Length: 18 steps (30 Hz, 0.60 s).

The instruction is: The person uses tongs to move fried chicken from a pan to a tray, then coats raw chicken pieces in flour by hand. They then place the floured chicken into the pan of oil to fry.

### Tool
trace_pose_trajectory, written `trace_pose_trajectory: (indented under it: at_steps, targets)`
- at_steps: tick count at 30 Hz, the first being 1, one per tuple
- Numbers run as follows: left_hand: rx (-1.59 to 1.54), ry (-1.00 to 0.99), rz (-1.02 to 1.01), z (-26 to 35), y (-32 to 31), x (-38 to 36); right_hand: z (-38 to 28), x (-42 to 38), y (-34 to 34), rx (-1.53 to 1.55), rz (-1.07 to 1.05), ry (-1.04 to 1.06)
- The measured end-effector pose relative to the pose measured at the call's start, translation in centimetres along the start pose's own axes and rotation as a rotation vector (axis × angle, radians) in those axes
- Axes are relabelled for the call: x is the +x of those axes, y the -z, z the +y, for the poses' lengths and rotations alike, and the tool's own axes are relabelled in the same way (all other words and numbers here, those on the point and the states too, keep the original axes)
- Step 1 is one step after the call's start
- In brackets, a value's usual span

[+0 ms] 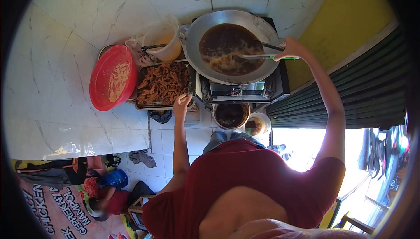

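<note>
Holding tongs point(257, 56) in the wok point(191, 48) w/ R hand point(288, 50), tips down in dark oil point(227, 37) by the pale foam point(221, 62). Wok sits on the stove point(238, 91), tray point(151, 107) of browned pieces point(164, 81) next to it on the L.

To do it well, IMO: slow, shallow sweeps thru the foamy patch, no flicking, since hot oil prob splashes. Hold wrist outside the rim, reach in w/ tool only. Lift low, drain over wok b4 crossing to tray. Don't lean the tongs on the rim; a shove there could rock the wok.

Grip: R fingers wrapped around the handle end, no gap I can see. Tongs' arms look spread, partway open; nothing visible btwn them, tho tips are lost in foam, so can't tell for sure. L hand point(181, 103) is at the tray's near R corner, fingers curled; can't tell if it's pinching the edge or just resting. IMO OK as a tray steady, but well away from oil is best.
</note>
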<state>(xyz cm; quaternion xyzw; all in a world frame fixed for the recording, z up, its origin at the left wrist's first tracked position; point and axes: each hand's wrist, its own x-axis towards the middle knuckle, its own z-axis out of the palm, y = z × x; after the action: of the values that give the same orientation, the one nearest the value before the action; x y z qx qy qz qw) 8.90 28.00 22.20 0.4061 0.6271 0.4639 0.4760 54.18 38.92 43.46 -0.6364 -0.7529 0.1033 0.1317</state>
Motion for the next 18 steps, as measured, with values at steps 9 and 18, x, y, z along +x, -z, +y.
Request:
trace_pose_trajectory:
  at_steps: [9,18]
  targets:
    - [-0.009,-0.044,-0.002,-0.8,0.0,0.3,-1.4,1.0,0.5,0.093,-0.342,-0.250]
    - [-0.015,-0.040,0.002,-1.3,0.1,0.6,-2.6,4.0,-3.4,0.007,-0.436,-0.051]
